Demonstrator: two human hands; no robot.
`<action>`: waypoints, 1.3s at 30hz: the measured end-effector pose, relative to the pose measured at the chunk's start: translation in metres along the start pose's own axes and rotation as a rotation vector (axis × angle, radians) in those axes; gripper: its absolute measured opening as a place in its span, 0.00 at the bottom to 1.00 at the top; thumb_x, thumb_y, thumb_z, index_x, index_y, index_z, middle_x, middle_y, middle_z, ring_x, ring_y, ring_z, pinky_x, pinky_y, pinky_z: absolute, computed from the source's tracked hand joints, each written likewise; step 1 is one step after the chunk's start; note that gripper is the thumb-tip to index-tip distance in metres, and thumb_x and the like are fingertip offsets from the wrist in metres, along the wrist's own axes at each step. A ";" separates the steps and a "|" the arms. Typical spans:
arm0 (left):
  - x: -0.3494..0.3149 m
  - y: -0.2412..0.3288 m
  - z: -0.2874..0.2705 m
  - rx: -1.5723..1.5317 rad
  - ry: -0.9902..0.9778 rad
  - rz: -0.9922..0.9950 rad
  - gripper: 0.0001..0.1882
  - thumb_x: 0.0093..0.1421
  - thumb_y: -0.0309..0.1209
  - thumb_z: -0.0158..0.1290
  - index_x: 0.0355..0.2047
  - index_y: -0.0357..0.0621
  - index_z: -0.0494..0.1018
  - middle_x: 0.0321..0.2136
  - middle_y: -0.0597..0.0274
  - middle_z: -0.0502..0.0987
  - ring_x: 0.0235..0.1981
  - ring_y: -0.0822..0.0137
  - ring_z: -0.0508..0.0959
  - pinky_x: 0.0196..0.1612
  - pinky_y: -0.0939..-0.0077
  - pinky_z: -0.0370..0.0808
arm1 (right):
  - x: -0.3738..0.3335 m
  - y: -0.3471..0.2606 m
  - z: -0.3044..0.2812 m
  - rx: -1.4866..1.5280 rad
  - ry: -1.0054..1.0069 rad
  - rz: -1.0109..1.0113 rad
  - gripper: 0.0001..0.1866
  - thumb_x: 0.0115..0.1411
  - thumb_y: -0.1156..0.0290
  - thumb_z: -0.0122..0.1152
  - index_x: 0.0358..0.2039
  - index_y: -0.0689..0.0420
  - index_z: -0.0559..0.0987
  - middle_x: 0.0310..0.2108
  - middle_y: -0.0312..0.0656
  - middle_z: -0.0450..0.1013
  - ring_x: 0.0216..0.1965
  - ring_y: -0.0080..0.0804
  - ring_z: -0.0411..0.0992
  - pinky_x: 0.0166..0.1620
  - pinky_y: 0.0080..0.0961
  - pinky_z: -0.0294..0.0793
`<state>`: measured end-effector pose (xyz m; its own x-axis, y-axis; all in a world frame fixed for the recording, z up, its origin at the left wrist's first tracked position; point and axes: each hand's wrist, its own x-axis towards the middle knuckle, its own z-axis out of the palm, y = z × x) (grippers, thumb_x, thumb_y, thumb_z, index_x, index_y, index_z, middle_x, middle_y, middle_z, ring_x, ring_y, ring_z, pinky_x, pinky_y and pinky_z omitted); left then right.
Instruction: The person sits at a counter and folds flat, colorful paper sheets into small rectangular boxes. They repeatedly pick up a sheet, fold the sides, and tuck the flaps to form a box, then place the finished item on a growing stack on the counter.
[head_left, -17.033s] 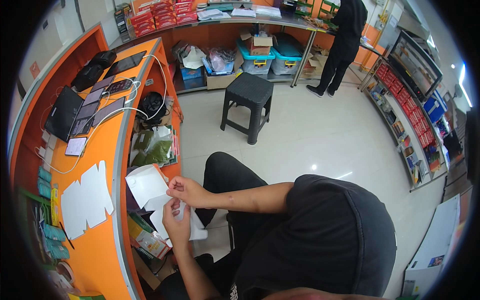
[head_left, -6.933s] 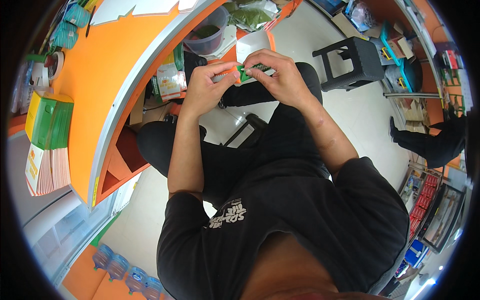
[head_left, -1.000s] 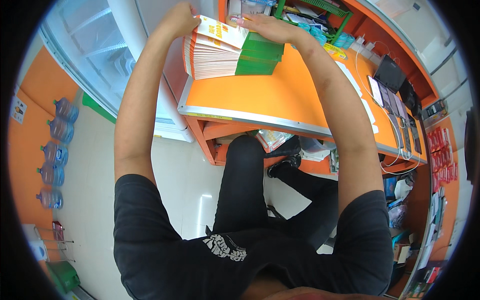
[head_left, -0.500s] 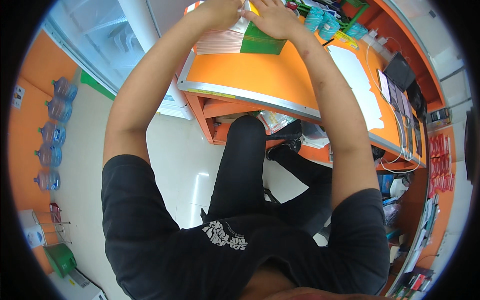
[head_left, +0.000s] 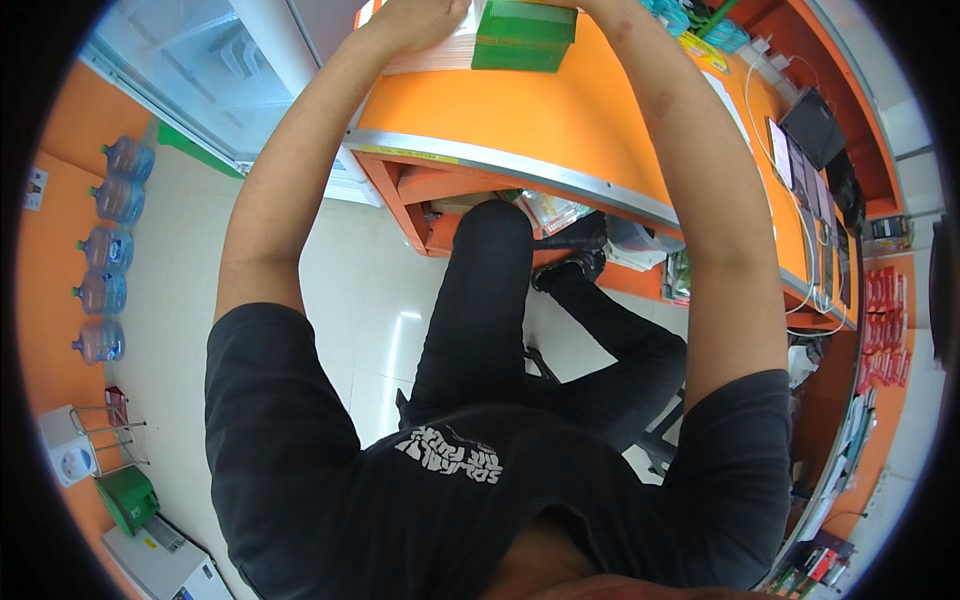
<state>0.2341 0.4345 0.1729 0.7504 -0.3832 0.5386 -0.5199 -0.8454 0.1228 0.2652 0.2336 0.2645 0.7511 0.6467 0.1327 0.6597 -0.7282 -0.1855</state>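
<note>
A thick stack of printed paper (head_left: pixel 524 38), with white layered edges on one side and a green panel on the other, lies at the far edge of view on the orange table (head_left: pixel 480 110). My left hand (head_left: pixel 432 20) rests at the stack's white side, its fingers curled closed. What is between them, if anything, is hidden by the upper edge of the picture. Past the green end, only the wrist and a sliver of my right hand (head_left: pixel 590 5) show. Its fingers are cut off by the upper edge.
A glass-door fridge (head_left: pixel 205 75) stands left of the table. At the right lie several phones (head_left: pixel 800 170) with white cables and a black device (head_left: pixel 815 128). Blue water bottles (head_left: pixel 103 250) line the left wall. A shelf (head_left: pixel 440 187) sits under the table, near my knee.
The stack and both hands have shifted up toward the picture's upper edge. My right hand, earlier spread over the stack's top, is now mostly out of view; my left hand has moved slightly left.
</note>
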 end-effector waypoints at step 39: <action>0.022 0.029 -0.011 -0.608 -0.224 -0.401 0.40 0.72 0.61 0.33 0.70 0.40 0.60 0.66 0.39 0.66 0.70 0.45 0.62 0.72 0.59 0.57 | 0.028 0.065 0.039 0.052 0.118 0.025 0.30 0.74 0.52 0.36 0.53 0.64 0.78 0.54 0.65 0.74 0.58 0.64 0.71 0.62 0.51 0.69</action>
<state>0.2317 0.4059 0.1974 0.9603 -0.2115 0.1820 -0.2750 -0.6066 0.7459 0.3277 0.2131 0.2186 0.7667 0.5955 0.2401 0.6412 -0.7287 -0.2404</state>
